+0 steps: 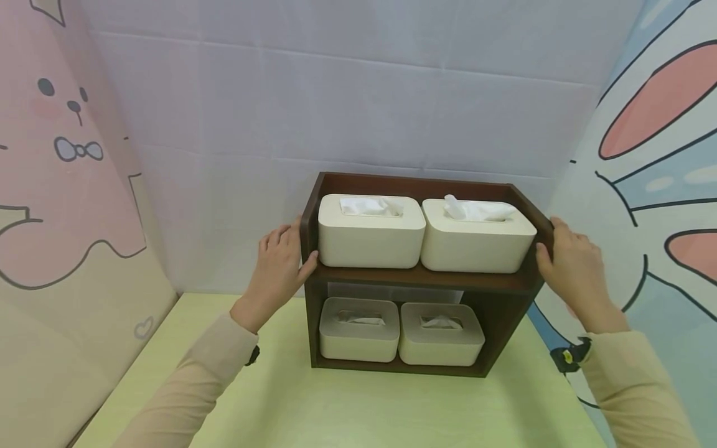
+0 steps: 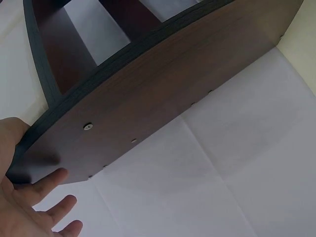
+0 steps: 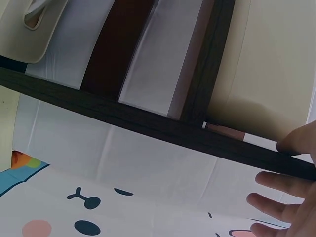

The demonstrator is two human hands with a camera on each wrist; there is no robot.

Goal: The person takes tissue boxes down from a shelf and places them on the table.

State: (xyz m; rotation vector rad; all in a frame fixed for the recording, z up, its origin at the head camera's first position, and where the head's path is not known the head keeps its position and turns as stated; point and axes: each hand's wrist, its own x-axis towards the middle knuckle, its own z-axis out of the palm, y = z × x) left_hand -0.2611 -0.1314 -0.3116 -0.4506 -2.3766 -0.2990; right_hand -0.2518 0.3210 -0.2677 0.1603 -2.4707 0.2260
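A dark brown two-tier wooden shelf [image 1: 398, 372] stands upright, with its back toward the pale cloth. My left hand [image 1: 278, 269] holds its left side panel near the upper tier, thumb round the front edge. In the left wrist view the fingers [image 2: 52, 185] of that hand lie along the panel's outer face. My right hand [image 1: 577, 274] holds the right side panel at a similar height. Its thumb [image 3: 296, 140] is inside and its fingers are outside, seen in the right wrist view. Two cream tissue boxes [image 1: 370, 246] [image 1: 476, 252] fill the upper tier.
On the lower tier sit two more tissue boxes [image 1: 360, 342] [image 1: 442, 346] with greyish translucent-looking lids. The shelf rests on a pale yellow-green table [image 1: 358, 414]. Cartoon-printed panels [image 1: 73, 186] [image 1: 661, 186] flank both sides, and a white cloth [image 1: 336, 106] hangs behind.
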